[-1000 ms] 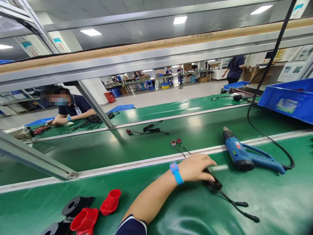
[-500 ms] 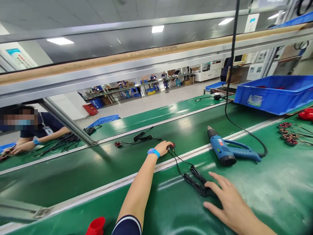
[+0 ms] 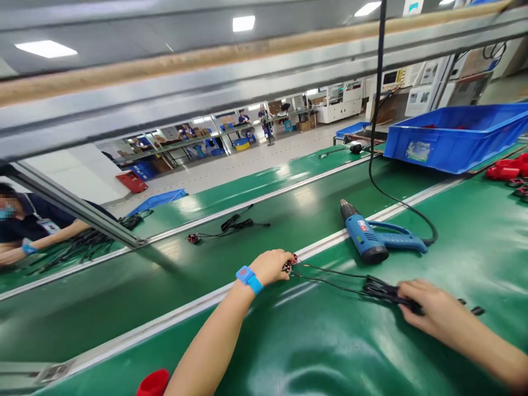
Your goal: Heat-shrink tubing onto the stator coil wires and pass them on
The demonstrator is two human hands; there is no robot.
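My left hand (image 3: 270, 265), with a blue band at its wrist, is closed round small round red-and-black parts (image 3: 291, 264) above the near white rail. Two thin black wires run from these parts to a bundle of black cable (image 3: 381, 290) on the right. My right hand (image 3: 429, 305) is wrapped round that bundle, and the cable ends stick out behind it. Beyond the wires a blue heat gun (image 3: 367, 234) lies on the green bench, its nozzle pointing away over the rail.
A cabled part (image 3: 193, 238) lies on the middle green strip (image 3: 247, 253). The heat gun's cord hangs from above. At the right are a blue bin (image 3: 445, 140) and red parts (image 3: 505, 169). A red piece (image 3: 153, 382) stands near the front. A co-worker's arm (image 3: 58, 235) is at left.
My right hand has closed on the cable bundle and moved right, drawing the wires straighter. My left hand has come a little nearer with the round parts. The view has shifted.
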